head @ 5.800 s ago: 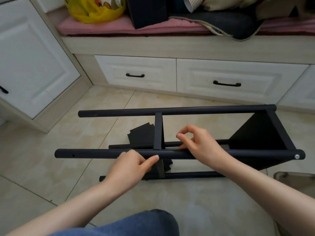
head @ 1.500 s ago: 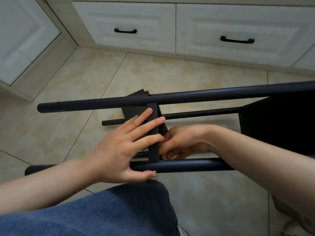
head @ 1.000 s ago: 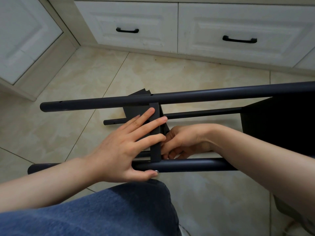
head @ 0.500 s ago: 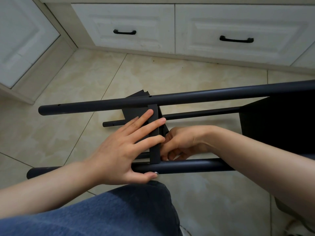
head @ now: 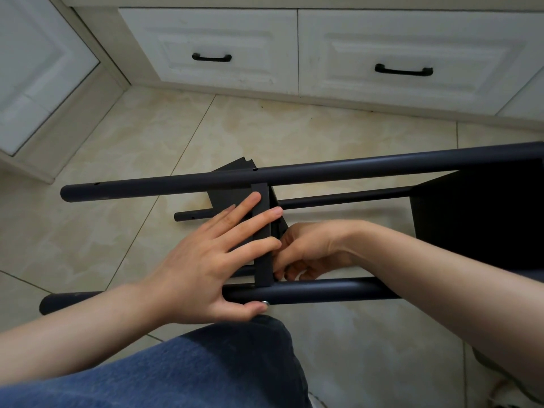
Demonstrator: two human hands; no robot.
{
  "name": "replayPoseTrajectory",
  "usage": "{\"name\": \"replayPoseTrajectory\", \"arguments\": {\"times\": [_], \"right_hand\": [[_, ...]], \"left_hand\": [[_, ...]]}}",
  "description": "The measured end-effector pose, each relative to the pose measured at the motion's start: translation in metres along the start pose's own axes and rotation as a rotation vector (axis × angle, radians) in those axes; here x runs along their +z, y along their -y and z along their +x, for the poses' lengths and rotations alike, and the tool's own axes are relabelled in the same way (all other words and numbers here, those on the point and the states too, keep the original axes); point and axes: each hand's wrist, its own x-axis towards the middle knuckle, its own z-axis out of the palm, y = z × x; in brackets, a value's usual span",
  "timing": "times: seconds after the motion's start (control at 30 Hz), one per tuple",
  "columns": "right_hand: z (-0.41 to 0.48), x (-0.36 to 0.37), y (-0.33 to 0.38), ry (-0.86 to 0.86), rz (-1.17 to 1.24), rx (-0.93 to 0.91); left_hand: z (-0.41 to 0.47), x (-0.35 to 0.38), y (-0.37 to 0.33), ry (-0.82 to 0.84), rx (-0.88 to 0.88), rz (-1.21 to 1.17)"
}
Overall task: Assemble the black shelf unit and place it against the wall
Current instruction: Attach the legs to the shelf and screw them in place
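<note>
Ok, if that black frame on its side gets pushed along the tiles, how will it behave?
Probably stiff where the shelf panel braces the near tube and far tube. Likely slides, not rolls, resting on its lower tubes. Seems light: thin tubes, open sides.

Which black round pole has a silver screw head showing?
The nearest black round pole: silver screw head by the left hand's thumb; the others show none.

Beige marbled floor tiles (head: pixel 265 134) meet white panelled drawers (head: pixel 212 30) with black handles (head: pixel 403 72); a white cabinet (head: pixel 35 69) stands left.
</note>
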Motion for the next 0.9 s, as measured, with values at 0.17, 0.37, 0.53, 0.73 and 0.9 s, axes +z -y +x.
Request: {"name": "replayPoseTrajectory", "arguments": {"times": [0.17, 0.37, 0.53, 0.73, 0.9], "right_hand": [[-0.0048, -0.005, -0.0008, 0.027, -0.006, 0.008], [0.0, -0.0004, -0.0005, 0.001, -0.009, 0.008], [-0.0045, -0.0048, -0.001, 0.031, -0.022, 0.004], [-0.0003, 0.0011, 0.0008, 0.012, -0.024, 0.006], [-0.0045, -0.0029, 0.0001, 0.029, -0.034, -0.003]], "left_hand": [[-0.0003, 0.0008, 0.0005, -0.002, 0.006, -0.006], [-0.0001, -0.0006, 0.0, -0.006, -0.001, -0.007], [0.0009, -0.0002, -0.0002, -0.008, -0.009, -0.018], [-0.0005, 0.0002, 0.0002, -0.008, -0.004, -0.008], [-0.0005, 0.0, -0.0001, -0.006, -0.004, 0.002]]}}
